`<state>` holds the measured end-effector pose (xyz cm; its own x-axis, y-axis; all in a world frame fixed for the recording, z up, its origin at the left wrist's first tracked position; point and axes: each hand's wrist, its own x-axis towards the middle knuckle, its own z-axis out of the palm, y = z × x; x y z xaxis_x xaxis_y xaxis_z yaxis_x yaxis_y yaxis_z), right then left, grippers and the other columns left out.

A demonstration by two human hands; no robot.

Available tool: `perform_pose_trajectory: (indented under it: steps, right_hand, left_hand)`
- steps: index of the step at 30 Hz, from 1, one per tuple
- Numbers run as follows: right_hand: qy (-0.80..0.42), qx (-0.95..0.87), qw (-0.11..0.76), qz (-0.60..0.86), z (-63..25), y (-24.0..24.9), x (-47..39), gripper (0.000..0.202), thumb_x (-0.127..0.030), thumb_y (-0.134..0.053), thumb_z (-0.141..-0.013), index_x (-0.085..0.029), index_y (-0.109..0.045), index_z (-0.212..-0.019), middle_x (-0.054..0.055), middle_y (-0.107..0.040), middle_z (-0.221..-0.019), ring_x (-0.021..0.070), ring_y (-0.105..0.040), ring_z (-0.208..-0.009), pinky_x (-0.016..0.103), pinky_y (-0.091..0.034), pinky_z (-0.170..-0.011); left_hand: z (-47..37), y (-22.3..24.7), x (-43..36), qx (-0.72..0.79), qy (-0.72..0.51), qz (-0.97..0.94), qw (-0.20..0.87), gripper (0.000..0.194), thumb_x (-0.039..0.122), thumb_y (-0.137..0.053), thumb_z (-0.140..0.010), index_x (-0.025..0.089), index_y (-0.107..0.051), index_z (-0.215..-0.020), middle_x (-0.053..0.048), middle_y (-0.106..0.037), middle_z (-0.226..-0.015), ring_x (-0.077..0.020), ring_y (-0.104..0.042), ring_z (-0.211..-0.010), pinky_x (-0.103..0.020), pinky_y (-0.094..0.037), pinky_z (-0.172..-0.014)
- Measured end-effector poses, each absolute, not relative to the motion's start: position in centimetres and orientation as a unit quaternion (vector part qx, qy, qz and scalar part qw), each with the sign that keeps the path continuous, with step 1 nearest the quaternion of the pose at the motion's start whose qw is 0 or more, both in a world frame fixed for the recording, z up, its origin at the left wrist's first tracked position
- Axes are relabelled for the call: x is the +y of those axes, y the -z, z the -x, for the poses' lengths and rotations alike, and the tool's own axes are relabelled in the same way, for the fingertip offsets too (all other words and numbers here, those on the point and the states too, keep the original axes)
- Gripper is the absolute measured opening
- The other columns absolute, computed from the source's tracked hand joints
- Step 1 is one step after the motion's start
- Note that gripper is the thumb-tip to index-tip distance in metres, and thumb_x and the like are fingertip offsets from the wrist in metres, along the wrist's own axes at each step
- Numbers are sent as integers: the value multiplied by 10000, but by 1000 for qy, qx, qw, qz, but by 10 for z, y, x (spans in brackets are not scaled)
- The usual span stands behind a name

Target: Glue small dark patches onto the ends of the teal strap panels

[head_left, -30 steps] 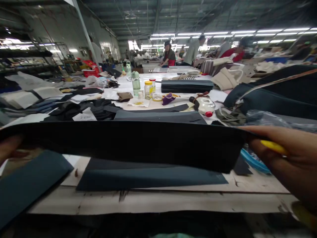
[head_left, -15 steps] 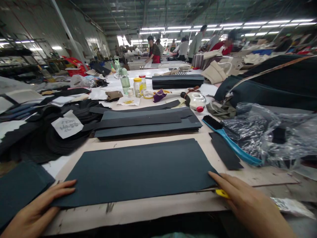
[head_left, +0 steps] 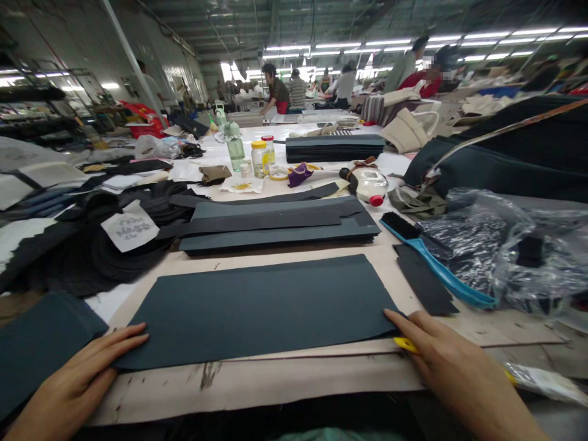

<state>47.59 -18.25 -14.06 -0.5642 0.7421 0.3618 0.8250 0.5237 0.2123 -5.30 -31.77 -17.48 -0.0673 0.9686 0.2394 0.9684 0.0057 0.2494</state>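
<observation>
A dark teal rectangular panel point(head_left: 266, 309) lies flat near the table's front edge. My left hand point(head_left: 85, 373) rests at its left end, the fingertips on top of the corner and the thumb near the front edge. At the right end, my right hand point(head_left: 441, 355) touches the panel's corner with the fingers, and a yellow-handled tool point(head_left: 406, 345) is held under that hand. Behind the panel sits a stack of similar pieces point(head_left: 275, 229) with a black strip point(head_left: 257, 222) across it.
To the right are a blue-handled brush point(head_left: 436, 269), a black scrap point(head_left: 425, 282) and clear plastic wrap point(head_left: 478, 226). Black fabric pieces point(head_left: 101, 245) pile up at left under a paper note point(head_left: 130, 226). Jars point(head_left: 260, 160) stand farther back; people work beyond.
The panel's front edge has shifted slightly away from me, with both hands still at its ends. The whole view has moved a little. In the background, a person has leaned forward.
</observation>
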Motion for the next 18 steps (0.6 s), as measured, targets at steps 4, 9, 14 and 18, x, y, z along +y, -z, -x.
perform_pose_trajectory:
  steps: [4,9,14,18]
  right_hand:
    - [185,-862,120,456,-477,141,-182,440,-33,-355,-728,-125,-630,-1059,47,-550,-827,130,-564,-628,236,-502,-526]
    - [163,-868,83,461,-486,149,-182,445,-67,-383,-765,-144,-582,-1155,46,-551,-882,127,-564,-657,222,-503,-546]
    - [173,-863,91,467,-484,150,-181,437,-64,-382,-743,-123,-602,-1116,54,-546,-849,139,-561,-634,247,-502,-532]
    - [175,-874,99,442,-482,148,-181,415,-64,-370,-759,-109,-613,-1092,56,-549,-853,130,-568,-632,237,-501,-516]
  left_hand:
    - [55,177,-316,701,-172,-692,-9,438,294,-359,-855,600,-444,-1157,195,-526,-1240,-227,-556,-1117,-531,-435,-990]
    - [53,176,-315,695,-165,-700,-13,431,315,-337,-873,602,-410,-1185,178,-509,-1269,-246,-548,-1128,-567,-421,-988]
    - [55,178,-316,691,-155,-706,-23,432,310,-342,-875,578,-404,-1209,168,-503,-1280,-233,-544,-1136,-530,-438,-987]
    - [45,170,-311,678,-164,-715,-53,410,308,-353,-860,539,-467,-1180,153,-549,-1234,-202,-584,-1079,-440,-484,-952]
